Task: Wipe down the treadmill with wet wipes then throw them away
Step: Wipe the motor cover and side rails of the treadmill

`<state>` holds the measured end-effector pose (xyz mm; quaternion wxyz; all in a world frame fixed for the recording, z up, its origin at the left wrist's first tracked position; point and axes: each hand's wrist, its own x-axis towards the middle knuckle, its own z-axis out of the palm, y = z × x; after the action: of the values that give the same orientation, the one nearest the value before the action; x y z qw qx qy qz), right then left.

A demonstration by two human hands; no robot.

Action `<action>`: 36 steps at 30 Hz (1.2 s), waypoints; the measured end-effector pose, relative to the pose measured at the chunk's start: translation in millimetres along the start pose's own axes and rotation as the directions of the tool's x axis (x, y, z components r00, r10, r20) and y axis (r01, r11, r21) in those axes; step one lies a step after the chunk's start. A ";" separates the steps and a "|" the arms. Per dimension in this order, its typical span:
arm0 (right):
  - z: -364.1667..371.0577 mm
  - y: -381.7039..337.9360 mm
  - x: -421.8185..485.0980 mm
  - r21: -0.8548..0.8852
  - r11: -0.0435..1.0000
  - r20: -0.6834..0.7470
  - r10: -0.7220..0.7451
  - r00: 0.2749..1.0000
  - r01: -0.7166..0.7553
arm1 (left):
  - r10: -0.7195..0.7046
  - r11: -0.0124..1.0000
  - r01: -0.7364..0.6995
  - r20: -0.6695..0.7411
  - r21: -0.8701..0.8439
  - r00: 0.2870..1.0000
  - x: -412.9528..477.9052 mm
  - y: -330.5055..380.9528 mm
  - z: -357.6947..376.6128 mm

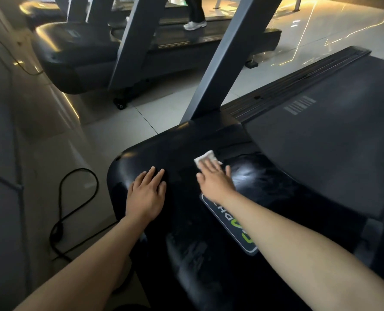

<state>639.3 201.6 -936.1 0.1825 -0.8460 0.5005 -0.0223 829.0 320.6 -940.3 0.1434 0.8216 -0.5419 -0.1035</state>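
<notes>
Wipe (205,156), white and folded small, lies on the glossy black hood (175,153) of the treadmill, pressed under the straight fingers (210,168) of the right hand (215,182). No grip closes on it; the hand is open and bears down. Only its far end shows, at 12 o'clock of the fingertips, the exposed edge running roughly 8 to 2 o'clock. The rest is covered, so its long axis cannot be told. At 9 o'clock of it the left hand (147,194) rests flat on the hood, grip open, holding nothing. The treadmill's own length runs away toward 2 o'clock, with the belt (321,142) at 3 o'clock of the wipe and a grey upright (220,63) rising at 12. Risk, as judged: unpinched, the wipe could slip from under the fingers on a fast stroke over slick plastic, or bunch and leave streaks. A black cable (74,198) looped on the floor at 8 o'clock could snag a foot on the walk to a bin, none in view.
</notes>
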 end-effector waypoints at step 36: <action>45.6 -165.6 -11.0 -0.120 0.897 0.217 -0.395 0.893 0.426 | -0.442 0.642 0.364 0.062 -0.675 0.895 -8.3 -89.4 -18.4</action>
<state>782.7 295.7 -922.1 0.1495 -0.9431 0.2909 0.0603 908.6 363.7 -954.0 0.4316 0.8179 -0.2622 -0.2757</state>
